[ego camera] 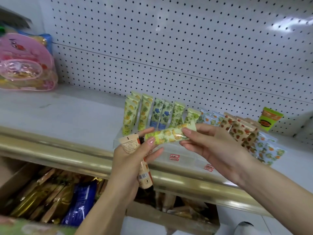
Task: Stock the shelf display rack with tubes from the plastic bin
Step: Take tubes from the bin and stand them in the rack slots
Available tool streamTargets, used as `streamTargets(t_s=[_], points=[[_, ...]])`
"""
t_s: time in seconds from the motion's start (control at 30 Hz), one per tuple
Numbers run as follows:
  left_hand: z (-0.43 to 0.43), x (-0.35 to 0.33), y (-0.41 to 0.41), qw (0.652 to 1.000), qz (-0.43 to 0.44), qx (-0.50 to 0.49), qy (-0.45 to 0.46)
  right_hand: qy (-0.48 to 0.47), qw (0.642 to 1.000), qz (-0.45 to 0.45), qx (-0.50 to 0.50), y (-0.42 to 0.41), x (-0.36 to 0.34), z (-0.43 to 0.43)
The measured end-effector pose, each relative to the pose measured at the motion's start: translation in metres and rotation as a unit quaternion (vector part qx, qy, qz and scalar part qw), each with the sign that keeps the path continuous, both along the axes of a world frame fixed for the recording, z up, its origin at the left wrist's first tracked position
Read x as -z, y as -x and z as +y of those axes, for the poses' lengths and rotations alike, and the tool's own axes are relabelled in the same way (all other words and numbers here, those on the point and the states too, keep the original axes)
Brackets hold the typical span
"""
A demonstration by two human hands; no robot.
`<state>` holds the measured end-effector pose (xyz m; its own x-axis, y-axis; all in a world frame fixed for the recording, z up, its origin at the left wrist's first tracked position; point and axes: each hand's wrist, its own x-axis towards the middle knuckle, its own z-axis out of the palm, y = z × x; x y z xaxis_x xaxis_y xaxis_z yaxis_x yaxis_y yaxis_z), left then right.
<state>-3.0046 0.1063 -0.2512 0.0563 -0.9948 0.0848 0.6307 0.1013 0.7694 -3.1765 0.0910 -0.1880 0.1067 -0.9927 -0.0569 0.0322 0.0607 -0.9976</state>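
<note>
Above shelf (67, 112), right hand (211, 146) and left hand (132, 160) grip yellow tube (169, 134) lying left-right, crimp rightward.

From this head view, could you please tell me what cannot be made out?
Head view:
- Print on the red labels on the clear rack: too small.
- Number of peach tubes in the left hand: its fingers cover them.
- Cap end of the yellow fruit-print tube, pinched by the right hand: partly under the left thumb.
- Plastic bin: outside the frame.
</note>
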Motion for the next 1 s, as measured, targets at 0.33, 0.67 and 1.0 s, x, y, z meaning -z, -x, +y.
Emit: streamTargets(t_s=[0.33,0.67,1.0], points=[[-0.008,0.007,-0.06,0.993,0.018,-0.105,-0.051,0.249,0.937,0.229,0.085,-0.044,-0.024,-0.043],[-0.011,0.008,-0.064,0.994,0.1,-0.012,-0.039,0.301,0.887,0.34,0.08,-0.071,0.003,-0.067],[-0.008,0.008,-0.069,0.999,-0.026,-0.02,-0.003,0.283,0.872,0.394,0.067,-0.079,0.011,-0.077]])
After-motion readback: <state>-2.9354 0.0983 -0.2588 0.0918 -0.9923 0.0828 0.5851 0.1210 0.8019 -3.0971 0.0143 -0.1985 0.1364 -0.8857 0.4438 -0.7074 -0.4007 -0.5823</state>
